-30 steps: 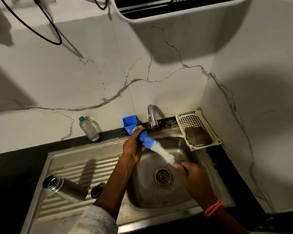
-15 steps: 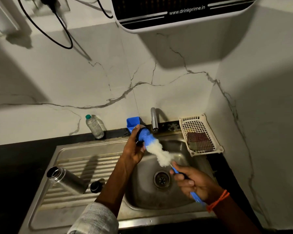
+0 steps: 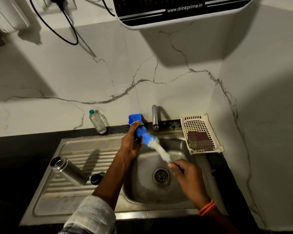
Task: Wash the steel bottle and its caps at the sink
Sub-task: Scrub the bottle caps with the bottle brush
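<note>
— Head view first: what do we have in our hands?

— Our left hand [image 3: 129, 146] has its grip curled round a dark cap [image 3: 137, 135], held over the back rim of the sink [image 3: 159, 198], just in front of the tap [image 3: 154, 118]. Our right hand [image 3: 189, 179] pinches the handle of a bottle brush [image 3: 153, 144] above the basin, near the drain [image 3: 161, 176]. The handle itself is mostly hidden under our fingers.

— And the brush head?

— Blue bristles at the tip, white ones behind, slanting up from our right hand to the cap. The blue end meets the cap's opening; how far it goes in we cannot tell.

— Where is the steel bottle?

— The steel bottle [image 3: 68, 170] lies on its side on the ribbed draining board at the left side of the sink, open mouth toward the left edge. A second black cap [image 3: 95, 179] sits just beside its base, nearer the basin.

— What else is along the back of the worktop [image 3: 15, 149]?

— A clear plastic bottle [image 3: 98, 122] with a green top stands against the wall. A blue container [image 3: 134, 118] is behind our left hand. At the back right corner a white basket [image 3: 201, 132] holds a dark checked cloth [image 3: 200, 140].

— Anything on our arms?

— An orange band [image 3: 207, 207] on the right wrist, a pale sleeve [image 3: 91, 215] on the left arm.
</note>
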